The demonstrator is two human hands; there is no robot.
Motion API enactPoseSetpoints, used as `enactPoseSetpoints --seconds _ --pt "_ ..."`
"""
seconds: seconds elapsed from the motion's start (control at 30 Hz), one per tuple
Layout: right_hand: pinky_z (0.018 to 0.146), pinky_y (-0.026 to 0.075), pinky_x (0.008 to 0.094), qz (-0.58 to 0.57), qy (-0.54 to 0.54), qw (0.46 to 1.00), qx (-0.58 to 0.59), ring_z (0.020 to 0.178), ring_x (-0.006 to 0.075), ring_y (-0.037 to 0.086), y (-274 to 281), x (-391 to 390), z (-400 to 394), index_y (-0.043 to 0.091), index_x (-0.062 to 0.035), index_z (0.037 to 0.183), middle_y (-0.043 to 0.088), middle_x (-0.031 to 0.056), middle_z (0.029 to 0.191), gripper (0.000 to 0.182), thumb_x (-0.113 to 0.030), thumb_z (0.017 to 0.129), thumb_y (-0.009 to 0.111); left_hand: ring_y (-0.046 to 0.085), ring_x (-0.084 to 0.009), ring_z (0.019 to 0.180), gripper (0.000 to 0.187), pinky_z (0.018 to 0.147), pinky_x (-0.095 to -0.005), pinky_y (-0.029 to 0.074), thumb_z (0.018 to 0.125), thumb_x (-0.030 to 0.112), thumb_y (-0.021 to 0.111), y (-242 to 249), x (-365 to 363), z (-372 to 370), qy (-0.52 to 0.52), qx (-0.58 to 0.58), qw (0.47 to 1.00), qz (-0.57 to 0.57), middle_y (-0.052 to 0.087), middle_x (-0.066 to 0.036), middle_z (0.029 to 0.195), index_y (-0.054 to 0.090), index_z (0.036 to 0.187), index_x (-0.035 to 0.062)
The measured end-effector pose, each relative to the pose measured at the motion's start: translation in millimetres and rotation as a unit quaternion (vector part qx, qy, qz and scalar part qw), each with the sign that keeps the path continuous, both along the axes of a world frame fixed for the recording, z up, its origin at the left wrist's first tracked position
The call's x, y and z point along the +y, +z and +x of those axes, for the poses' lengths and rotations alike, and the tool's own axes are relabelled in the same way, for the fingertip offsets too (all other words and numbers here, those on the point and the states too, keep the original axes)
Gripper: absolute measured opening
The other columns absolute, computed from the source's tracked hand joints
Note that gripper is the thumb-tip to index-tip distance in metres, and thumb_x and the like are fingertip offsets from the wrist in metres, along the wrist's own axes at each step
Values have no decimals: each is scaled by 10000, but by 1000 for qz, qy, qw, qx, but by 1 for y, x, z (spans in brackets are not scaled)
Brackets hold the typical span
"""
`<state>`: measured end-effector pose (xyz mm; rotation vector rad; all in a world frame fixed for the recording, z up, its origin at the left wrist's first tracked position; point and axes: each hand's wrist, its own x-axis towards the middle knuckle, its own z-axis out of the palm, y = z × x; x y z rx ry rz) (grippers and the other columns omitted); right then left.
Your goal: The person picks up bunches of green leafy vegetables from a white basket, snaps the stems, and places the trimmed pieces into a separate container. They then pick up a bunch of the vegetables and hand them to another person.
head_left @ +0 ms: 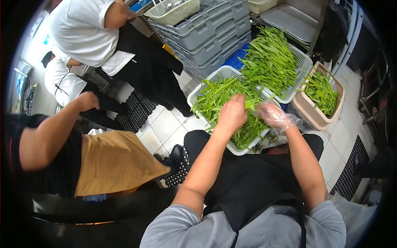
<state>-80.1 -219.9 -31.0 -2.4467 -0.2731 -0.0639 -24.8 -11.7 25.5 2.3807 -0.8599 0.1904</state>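
A white slotted basket [215,76] rests across my knees, filled with green leafy stems [215,97]. My left hand [232,113] is bare and curled down into the greens, gripping some stems. My right hand [273,115], in a clear plastic glove, is closed on stems at the basket's right side. A second white basket [305,62] heaped with greens sits just beyond. To its right, a beige tub [316,118] holds more greens.
Stacked grey crates [206,37] stand behind the baskets with a cream basket [173,12] on top. A person in a tan apron [111,161] sits at my left. Another in white [82,29] stands behind. Black floor mats [349,173] lie on the white tiles.
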Motion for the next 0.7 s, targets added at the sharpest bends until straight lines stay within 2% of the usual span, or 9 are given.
enactPoseSetpoints --seconds 0.1,0.13,0.23,0.43,0.5,0.53,0.63,0.67,0.7 --pt "871 510 500 10 -10 999 31 987 447 627 -3 7 3 676 -1 1062 675 234 1007 248 -148 898 561 650 -435 1050 238 934 -503 519 822 49 653 -13 -3 12 -80 51 994 62 670 -236 1177 690 1044 -26" --pt "850 508 497 35 4 997 -67 941 452 626 -12 9 4 668 -4 1014 668 231 959 212 -155 919 552 650 -429 1036 195 945 -510 505 792 24 626 -17 -5 15 -94 76 988 92 696 -232 1110 693 969 -27" --pt "803 509 496 44 -23 994 -92 870 443 630 -16 11 4 660 -26 945 670 209 911 166 -155 889 572 653 -418 1008 177 927 -512 506 778 14 598 -26 -4 17 -111 43 983 143 720 -221 1022 699 921 -12" --pt "735 514 503 -267 -49 957 -100 816 411 643 -26 25 10 674 -75 762 671 186 781 102 -173 764 648 648 -419 1006 216 934 -483 498 785 23 582 -21 -4 5 -87 78 954 276 719 -259 970 706 953 -31" --pt "753 505 525 -166 -59 981 -80 810 397 651 -26 16 19 670 -59 716 666 175 731 124 -174 758 652 653 -413 1035 218 920 -503 504 823 59 600 -24 10 10 -55 82 969 226 729 -235 990 715 997 -4" --pt "819 514 527 -144 -68 986 -45 878 408 675 -24 14 23 730 -22 849 711 206 839 215 -222 823 656 656 -410 1049 219 913 -512 507 842 77 609 -25 16 13 -43 85 975 198 734 -223 1000 720 1018 9" --pt "989 492 493 -1 -66 998 -24 1126 406 647 -6 20 37 703 0 1186 694 269 1153 434 -311 887 661 674 -398 1035 275 915 -511 506 926 172 624 -12 36 14 20 194 979 62 730 -224 1013 680 1147 18" --pt "1146 393 450 -28 -30 999 21 1357 399 504 5 23 42 489 -23 1476 528 282 1449 688 -407 926 638 691 -387 1001 342 905 -498 512 982 272 617 -36 43 24 22 165 986 16 731 -219 1007 649 1219 26" --pt "1166 365 448 -26 -39 999 -6 1383 398 474 10 22 49 444 -31 1504 495 274 1482 714 -414 930 627 693 -378 981 310 873 -447 524 992 279 617 -32 48 29 13 255 966 -27 742 -186 981 652 1207 58"
